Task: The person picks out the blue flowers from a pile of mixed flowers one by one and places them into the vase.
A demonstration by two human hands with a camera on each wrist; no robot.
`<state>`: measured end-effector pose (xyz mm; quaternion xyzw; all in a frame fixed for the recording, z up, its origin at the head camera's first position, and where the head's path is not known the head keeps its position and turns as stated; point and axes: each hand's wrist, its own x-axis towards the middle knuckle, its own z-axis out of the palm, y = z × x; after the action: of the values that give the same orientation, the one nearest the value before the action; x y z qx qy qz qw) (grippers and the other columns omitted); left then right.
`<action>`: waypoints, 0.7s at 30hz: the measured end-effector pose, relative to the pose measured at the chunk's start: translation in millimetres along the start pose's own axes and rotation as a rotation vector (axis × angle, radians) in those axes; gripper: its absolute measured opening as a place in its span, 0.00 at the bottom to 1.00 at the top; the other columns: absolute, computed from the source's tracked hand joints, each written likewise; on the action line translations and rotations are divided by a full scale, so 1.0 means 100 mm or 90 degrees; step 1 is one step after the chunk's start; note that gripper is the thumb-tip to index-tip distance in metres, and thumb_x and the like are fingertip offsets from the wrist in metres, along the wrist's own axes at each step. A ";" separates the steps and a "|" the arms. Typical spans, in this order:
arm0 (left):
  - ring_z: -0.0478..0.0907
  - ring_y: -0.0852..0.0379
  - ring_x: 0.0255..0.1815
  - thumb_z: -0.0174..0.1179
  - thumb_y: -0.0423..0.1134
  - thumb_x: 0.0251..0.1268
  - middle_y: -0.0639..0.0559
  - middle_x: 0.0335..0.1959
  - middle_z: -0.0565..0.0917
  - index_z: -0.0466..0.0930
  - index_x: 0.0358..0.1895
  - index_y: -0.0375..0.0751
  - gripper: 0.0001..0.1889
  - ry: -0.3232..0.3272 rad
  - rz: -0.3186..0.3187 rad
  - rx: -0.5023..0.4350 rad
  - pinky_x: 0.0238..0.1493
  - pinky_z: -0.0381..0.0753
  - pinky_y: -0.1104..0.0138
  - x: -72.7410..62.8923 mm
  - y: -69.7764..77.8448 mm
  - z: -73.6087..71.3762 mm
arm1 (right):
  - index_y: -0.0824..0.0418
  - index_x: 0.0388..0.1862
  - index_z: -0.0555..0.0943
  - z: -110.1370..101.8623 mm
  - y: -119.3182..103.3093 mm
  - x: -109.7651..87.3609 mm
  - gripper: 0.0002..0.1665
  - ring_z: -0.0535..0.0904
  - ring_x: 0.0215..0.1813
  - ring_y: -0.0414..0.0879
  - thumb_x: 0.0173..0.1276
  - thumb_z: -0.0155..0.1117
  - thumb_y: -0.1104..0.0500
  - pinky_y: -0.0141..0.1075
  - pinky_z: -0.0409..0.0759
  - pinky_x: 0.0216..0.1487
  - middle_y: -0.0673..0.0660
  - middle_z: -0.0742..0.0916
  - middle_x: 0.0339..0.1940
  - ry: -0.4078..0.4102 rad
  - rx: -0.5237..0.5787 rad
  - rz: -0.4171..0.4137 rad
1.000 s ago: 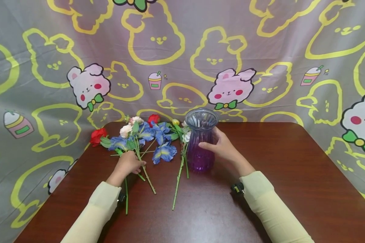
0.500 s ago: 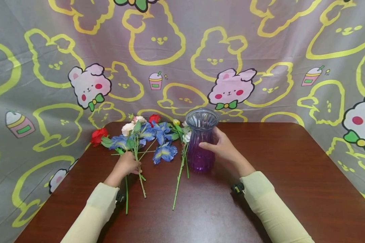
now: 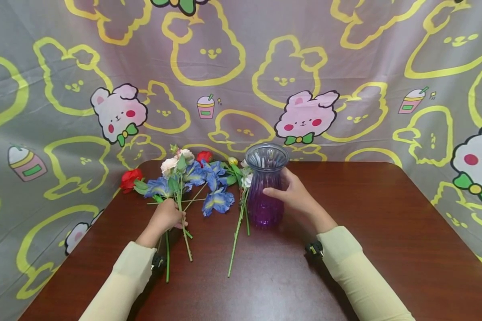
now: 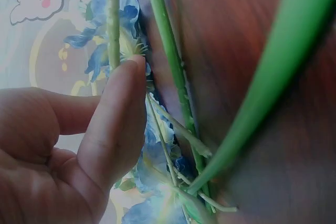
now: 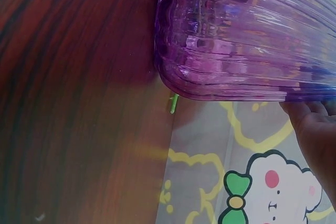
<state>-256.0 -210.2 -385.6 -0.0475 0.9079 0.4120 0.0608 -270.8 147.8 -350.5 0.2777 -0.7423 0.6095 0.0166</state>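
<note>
My left hand (image 3: 166, 218) pinches the stem (image 4: 113, 30) of a cream-pink flower (image 3: 169, 166) between thumb and fingers. That stem slants down past the fingers, its lower end over the table. Blue irises (image 3: 218, 202) lie around and behind this hand, with loose green stems (image 4: 170, 40) beside it in the left wrist view. On the other side, my right hand (image 3: 299, 196) grips a ribbed glass vase (image 3: 266, 200), purple below and greyish at the flared rim. The vase stands upright on the table; the fingers go behind it, with the thumb across its front.
Red flowers (image 3: 131, 180) lie at the left and back of the pile. A white flower (image 3: 247, 180) and a yellow bud (image 3: 232, 161) lie just left of the vase. Behind the brown table (image 3: 369, 240) hangs a patterned curtain (image 3: 233, 53).
The held stem's lower end has swung left and the cream-pink flower has risen slightly. My left hand has shifted a little left. The right hand and vase have stayed in place.
</note>
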 end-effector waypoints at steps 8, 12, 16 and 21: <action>0.82 0.55 0.19 0.50 0.21 0.63 0.40 0.24 0.82 0.75 0.33 0.23 0.04 0.010 0.009 -0.022 0.26 0.84 0.61 -0.02 0.08 0.03 | 0.66 0.72 0.61 0.00 -0.02 0.00 0.41 0.71 0.65 0.60 0.63 0.67 0.68 0.51 0.68 0.65 0.67 0.75 0.64 0.000 0.007 0.006; 0.82 0.53 0.20 0.47 0.19 0.62 0.33 0.30 0.82 0.69 0.49 0.14 0.13 0.006 0.016 -0.060 0.26 0.84 0.62 -0.04 0.14 0.04 | 0.67 0.72 0.61 0.00 -0.02 0.00 0.41 0.71 0.65 0.60 0.63 0.67 0.68 0.52 0.68 0.65 0.68 0.75 0.64 -0.001 -0.003 0.009; 0.83 0.51 0.22 0.47 0.18 0.62 0.29 0.34 0.82 0.59 0.59 0.12 0.22 0.002 0.027 -0.074 0.27 0.84 0.60 -0.07 0.20 0.07 | 0.67 0.72 0.61 0.00 -0.03 0.01 0.41 0.72 0.65 0.60 0.63 0.67 0.69 0.51 0.68 0.65 0.68 0.75 0.64 -0.001 -0.006 0.011; 0.83 0.51 0.23 0.49 0.20 0.65 0.32 0.34 0.82 0.58 0.60 0.15 0.21 0.003 0.048 -0.047 0.28 0.84 0.58 -0.14 0.27 0.11 | 0.68 0.72 0.60 0.00 0.02 0.01 0.41 0.71 0.65 0.61 0.63 0.67 0.68 0.52 0.67 0.65 0.68 0.75 0.64 -0.002 0.010 0.004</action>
<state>-245.0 -183.9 -371.0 -0.0162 0.8933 0.4472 0.0412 -272.9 147.9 -351.9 0.2765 -0.7382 0.6152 0.0113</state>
